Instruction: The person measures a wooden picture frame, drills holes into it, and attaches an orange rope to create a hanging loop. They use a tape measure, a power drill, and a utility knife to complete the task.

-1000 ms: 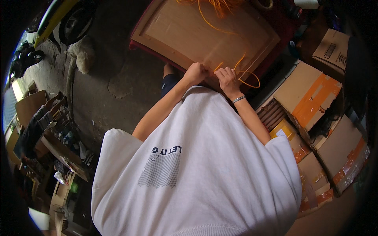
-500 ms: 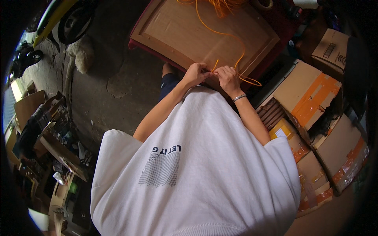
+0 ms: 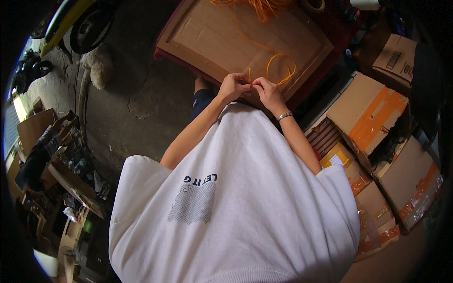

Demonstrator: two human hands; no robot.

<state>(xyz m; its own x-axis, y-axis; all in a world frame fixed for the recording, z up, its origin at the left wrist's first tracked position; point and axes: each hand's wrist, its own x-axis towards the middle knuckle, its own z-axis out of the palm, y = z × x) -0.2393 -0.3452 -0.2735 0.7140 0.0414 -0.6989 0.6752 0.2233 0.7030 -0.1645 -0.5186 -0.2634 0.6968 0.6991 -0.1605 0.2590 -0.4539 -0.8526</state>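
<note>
One cord (image 3: 267, 67), orange and thin, was held between two hands, just beyond the shirt's hem and over the near edge of the panel. The left hand (image 3: 232, 88) was closed, its thumb and fingertips pinching the cord; the right hand (image 3: 269, 94) was closed too, pinching it just beside the left. The fingertips nearly met and hid the part of the cord between them, so whether it was knotted there could not be told. One short end stuck up above the fingers, while one loop curved out over the panel beyond the right hand. A blurred strand ran from near the loop toward one orange tangle (image 3: 262, 8) at the panel's far side, cut off by the upper edge of the view.

The one panel (image 3: 226, 42) was brown with a raised border, and red cloth (image 3: 347, 35) showed around it. One roll (image 3: 315, 10) lay near the tangle, to its right. One bracelet (image 3: 285, 115) circled the right wrist.

To the right stood at least five boxes (image 3: 368, 113), several with orange tape. One wheel (image 3: 92, 28) showed at the upper left, above the grey floor (image 3: 137, 94). The white shirt (image 3: 245, 188) blocked most of the lower middle.
</note>
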